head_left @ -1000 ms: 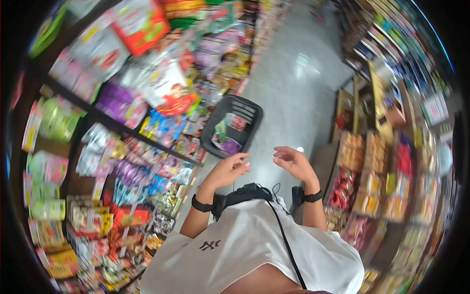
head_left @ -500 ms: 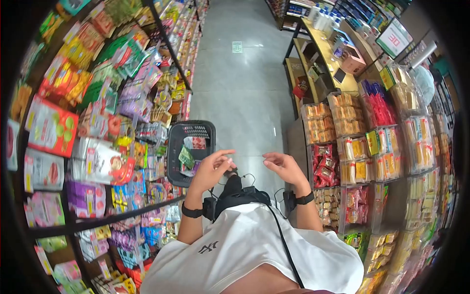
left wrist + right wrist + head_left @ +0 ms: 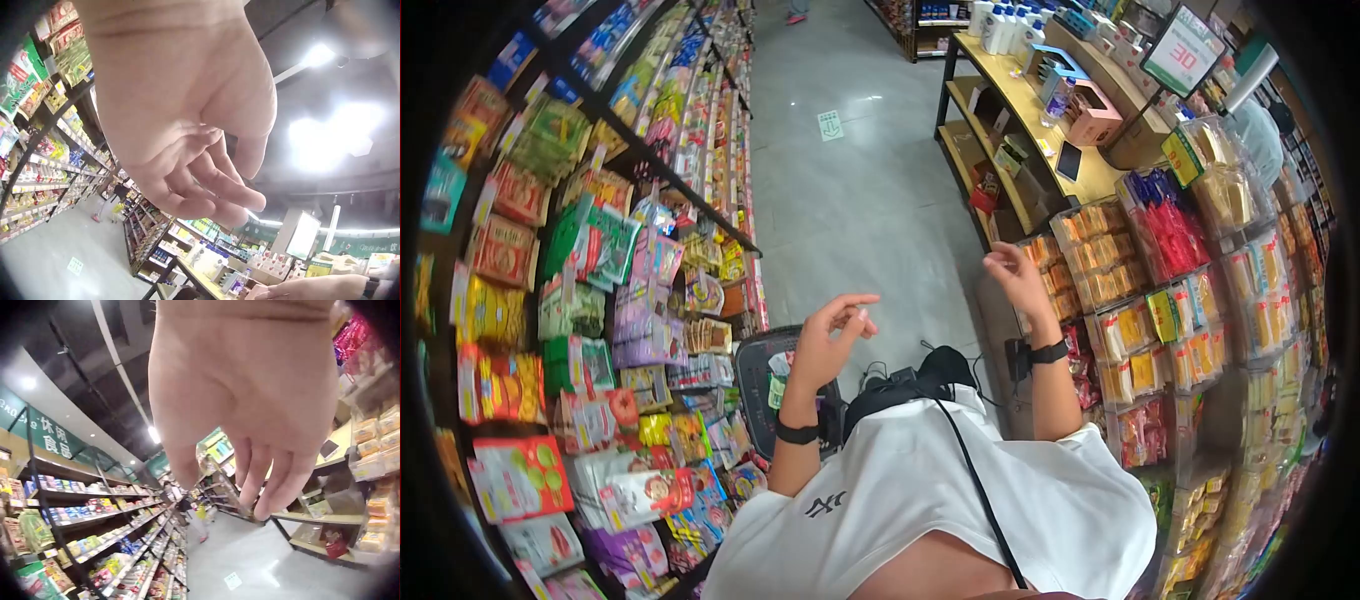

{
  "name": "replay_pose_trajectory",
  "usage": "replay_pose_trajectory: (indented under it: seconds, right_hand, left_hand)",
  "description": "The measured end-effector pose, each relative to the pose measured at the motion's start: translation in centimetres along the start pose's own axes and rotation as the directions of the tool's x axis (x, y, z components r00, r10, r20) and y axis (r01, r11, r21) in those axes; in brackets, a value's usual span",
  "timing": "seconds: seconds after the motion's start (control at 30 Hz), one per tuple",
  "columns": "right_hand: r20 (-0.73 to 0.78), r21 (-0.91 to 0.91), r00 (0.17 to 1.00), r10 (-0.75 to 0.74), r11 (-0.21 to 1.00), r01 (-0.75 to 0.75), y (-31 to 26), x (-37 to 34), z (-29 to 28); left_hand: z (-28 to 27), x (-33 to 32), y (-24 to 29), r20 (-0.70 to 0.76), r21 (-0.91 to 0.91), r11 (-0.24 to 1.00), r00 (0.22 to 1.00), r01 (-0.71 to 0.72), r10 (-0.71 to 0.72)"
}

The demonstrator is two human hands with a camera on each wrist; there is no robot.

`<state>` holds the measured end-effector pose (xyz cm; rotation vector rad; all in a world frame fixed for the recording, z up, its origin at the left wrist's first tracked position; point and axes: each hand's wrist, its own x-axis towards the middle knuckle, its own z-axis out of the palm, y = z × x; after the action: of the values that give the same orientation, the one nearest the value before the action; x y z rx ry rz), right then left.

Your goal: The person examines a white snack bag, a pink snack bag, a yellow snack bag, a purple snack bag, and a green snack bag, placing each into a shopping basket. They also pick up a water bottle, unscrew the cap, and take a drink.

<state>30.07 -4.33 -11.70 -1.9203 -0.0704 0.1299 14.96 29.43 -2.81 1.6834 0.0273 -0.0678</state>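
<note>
Right hand (image 3: 1022, 288) moved farther from left hand (image 3: 828, 338), both empty, loosely curved, plastic basket (image 3: 750, 395)

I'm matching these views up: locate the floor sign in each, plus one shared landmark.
Head: floor sign, upper part, slightly left of centre.
Left wrist: floor sign, lower left.
Right wrist: floor sign, bottom, slightly right of centre.
Shared landmark: table, right of it in all three.
</note>
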Motion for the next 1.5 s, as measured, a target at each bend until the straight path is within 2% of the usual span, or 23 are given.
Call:
replay_pose_trajectory:
  seconds: [0.07,0.13,0.17,0.23,0.3,0.37,0.43,0.5,0.53,0.63,0.67,0.77,0.9,1.1,1.3,1.5]
  right_hand:
    - [-0.126,0.034,0.987,0.098,0.995,-0.094,2.8,4.7,-2.7]
    - [-0.248,-0.014,0.968,0.051,0.998,-0.056,9.3,11.6,-6.3]
    - [-0.357,-0.053,0.934,0.012,0.998,-0.033,14.7,15.9,-8.1]
    - [-0.491,-0.105,0.867,0.081,0.983,-0.151,16.1,21.7,-11.4]
    - [-0.538,-0.252,0.832,0.136,0.916,-0.313,17.0,27.6,-14.9]
    - [-0.651,-0.326,0.759,-0.013,0.908,-0.263,21.9,33.6,-17.0]
    - [-0.687,-0.265,0.698,0.200,0.826,-0.497,21.9,36.6,-17.9]
    - [-0.721,-0.182,0.588,0.366,0.718,-0.672,21.4,39.9,-18.5]
    - [-0.677,-0.162,0.595,0.433,0.701,-0.695,21.8,41.0,-19.1]
    - [-0.760,-0.143,0.493,0.422,0.632,-0.761,21.3,42.6,-19.5]
    - [-0.808,-0.131,0.445,0.386,0.619,-0.775,22.8,43.4,-19.6]
    - [-0.808,-0.193,0.489,0.329,0.636,-0.747,23.2,43.9,-20.3]
    - [-0.825,-0.095,0.432,0.365,0.663,-0.742,23.3,43.9,-20.5]
    - [-0.835,-0.128,0.439,0.331,0.660,-0.741,23.4,43.8,-20.2]
    - [-0.857,-0.180,0.435,0.275,0.632,-0.754,24.1,43.3,-19.6]
    - [-0.877,-0.223,0.456,0.151,0.713,-0.665,24.7,41.7,-18.9]
  left_hand:
    - [0.0,2.9,-0.6,0.011,0.012,0.999,0.999,0.039,-0.039]
    - [0.3,5.7,-1.5,0.007,0.022,0.997,0.997,0.072,-0.072]
    - [0.4,7.3,-2.0,-0.004,0.027,0.997,0.997,0.077,-0.077]
    - [0.8,11.0,-2.3,-0.040,0.036,0.996,0.996,0.084,-0.082]
    - [1.5,14.7,-2.1,-0.082,0.046,0.994,0.992,0.100,-0.096]
    - [2.9,18.8,-2.6,-0.122,0.042,0.990,0.985,0.131,-0.125]
    - [4.0,22.9,-2.0,-0.146,0.081,0.985,0.979,0.154,-0.141]
    - [5.2,27.1,-1.1,-0.095,0.070,0.984,0.983,0.163,-0.156]
    - [5.8,28.2,-0.8,-0.069,0.057,0.980,0.980,0.192,-0.188]
    - [7.0,31.6,0.0,-0.106,0.055,0.971,0.968,0.232,-0.225]
    - [7.3,32.2,0.0,-0.085,0.051,0.964,0.963,0.261,-0.256]
    - [6.8,35.6,0.0,-0.047,0.071,0.957,0.959,0.283,-0.280]
    - [7.0,39.1,0.1,-0.014,0.094,0.952,0.957,0.291,-0.291]
    - [7.2,43.5,1.3,0.085,0.115,0.969,0.970,0.218,-0.229]
    - [6.8,44.9,1.1,0.102,0.143,0.968,0.970,0.206,-0.221]
    - [7.2,44.8,1.0,0.099,0.131,0.962,0.963,0.238,-0.251]
